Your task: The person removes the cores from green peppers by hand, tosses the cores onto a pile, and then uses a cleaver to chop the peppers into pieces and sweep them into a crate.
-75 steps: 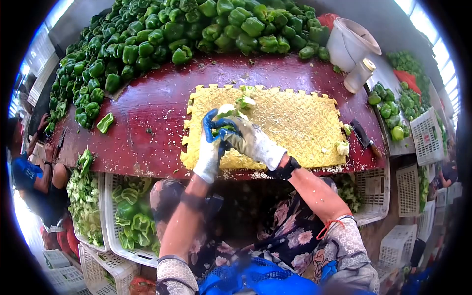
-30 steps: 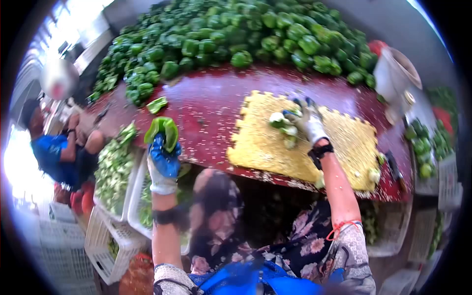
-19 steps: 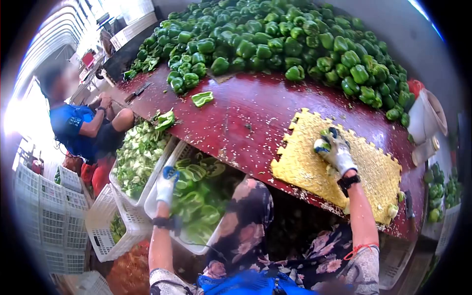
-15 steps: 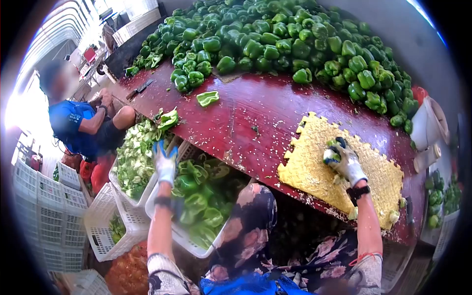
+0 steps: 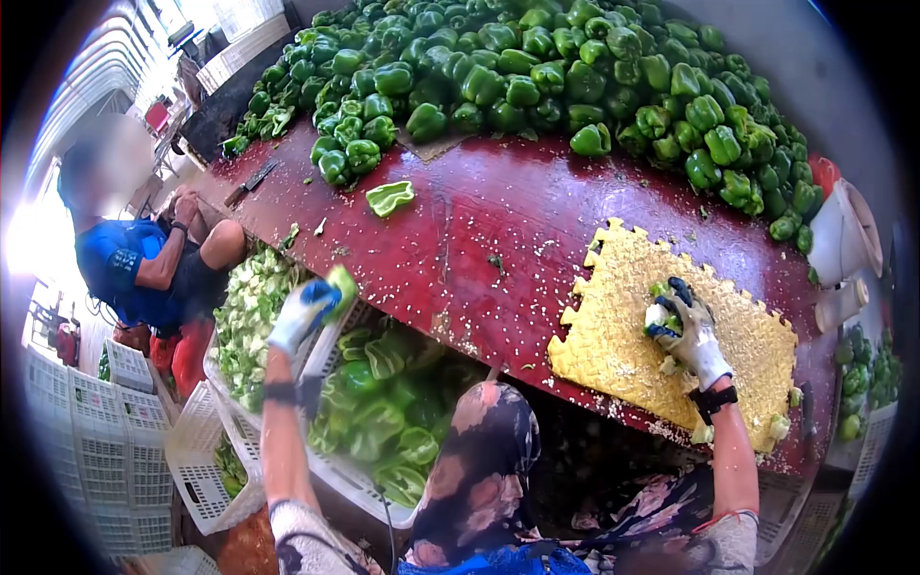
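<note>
My left hand [image 5: 305, 314], in a white glove with blue fingertips, is closed on a piece of green bell pepper [image 5: 342, 293], slightly blurred. It hangs over the table's near edge, above the gap between two white crates. My right hand [image 5: 692, 337], gloved alike, rests on the yellow foam mat [image 5: 604, 331] with its fingers curled round a pale green pepper core [image 5: 658, 316]. Below my left hand, one crate holds hollowed pepper pieces [image 5: 383, 412]; the other is full of pale pepper cores [image 5: 254, 321]. A cut pepper half [image 5: 390, 198] lies on the red table [image 5: 479, 240].
A large heap of whole green peppers [image 5: 537, 86] covers the back of the table. A knife [image 5: 251, 182] lies at the left edge. Another person [image 5: 129, 254] sits at the left. Stacked white crates [image 5: 96, 441] stand lower left; a white bucket [image 5: 843, 230] stands right.
My left hand has closed on the pepper piece from the table edge, bringing it nearer and over the crates. My right hand stays on the mat with the core.
</note>
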`<state>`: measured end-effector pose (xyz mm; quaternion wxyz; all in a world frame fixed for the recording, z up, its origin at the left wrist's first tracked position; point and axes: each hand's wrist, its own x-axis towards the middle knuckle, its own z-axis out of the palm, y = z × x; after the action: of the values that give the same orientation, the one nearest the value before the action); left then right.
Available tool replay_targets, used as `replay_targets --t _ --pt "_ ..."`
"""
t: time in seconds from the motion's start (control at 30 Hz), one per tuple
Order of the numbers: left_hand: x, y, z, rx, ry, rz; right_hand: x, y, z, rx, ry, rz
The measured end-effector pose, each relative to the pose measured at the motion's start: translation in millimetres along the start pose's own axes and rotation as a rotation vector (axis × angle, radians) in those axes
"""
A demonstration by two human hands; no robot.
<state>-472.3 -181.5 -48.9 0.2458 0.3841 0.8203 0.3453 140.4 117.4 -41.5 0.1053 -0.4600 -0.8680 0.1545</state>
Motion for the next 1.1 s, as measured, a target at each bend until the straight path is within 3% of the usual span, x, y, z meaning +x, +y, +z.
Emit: replay_targets --t 0.03,0.07,0.1,0.17,0.23,0.3,0.37,0.43,0.47,0.57,0.63,0.77,0.83,0.87,0.9,0.97,1.03,1.07,1.1 --pt "-16 21 -7 -0.213 -0.231 -0.129 1 0 1 -0.027 -0.006 -0.009" --pt "-22 29 -6 -0.339 -0.204 -0.157 2 2 3 -0.009 -0.003 -0.023" --pt "-12 28 0 -0.096 0.017 0.049 1 2 5 -0.01 -0.011 -0.02" --pt "27 32 14 0.057 0.256 0.171 2 1 5 -0.022 0.008 -0.044" --pt "50 96 48 0.341 0.389 0.168 5 7 10 -0.043 -0.014 -0.026" --pt "107 94 81 0.511 0.451 0.474 3 13 15 -0.01 0.024 -0.032" --pt "147 106 105 0.719 0.382 0.335 3 9 13 -0.018 0.022 -0.034" --pt "183 108 117 0.779 0.207 0.066 4 8 13 -0.033 0.054 -0.083" --pt "201 92 123 0.775 0.213 0.005 4 7 12 -0.055 0.057 -0.085" --pt "188 102 118 0.898 0.208 0.064 5 8 13 0.006 0.018 -0.032" --pt "167 94 113 0.909 0.219 0.077 6 10 14 -0.014 0.036 -0.067" --pt "82 61 81 0.502 0.059 0.43 7 6 12 -0.027 0.062 -0.123" --pt "-8 69 74 -0.117 -0.14 0.35 6 9 16 -0.041 0.095 -0.154" --pt "-44 64 69 0.144 -0.025 0.336 7 12 19 -0.028 0.103 -0.166" --pt "-81 67 64 0.196 0.022 0.306 6 12 20 -0.014 0.107 -0.178" --pt "-138 15 68 -0.172 0.113 0.115 6 9 20 -0.013 0.086 -0.168" --pt "-199 -17 67 0.427 0.333 -0.155 6 18 25 -0.033 0.099 -0.203" --pt "-221 -35 72 0.682 0.509 -0.159 4 12 23 -0.031 0.099 -0.217" --pt "-242 -36 74 0.654 0.609 -0.246 2 6 21 -0.012 0.082 -0.168"
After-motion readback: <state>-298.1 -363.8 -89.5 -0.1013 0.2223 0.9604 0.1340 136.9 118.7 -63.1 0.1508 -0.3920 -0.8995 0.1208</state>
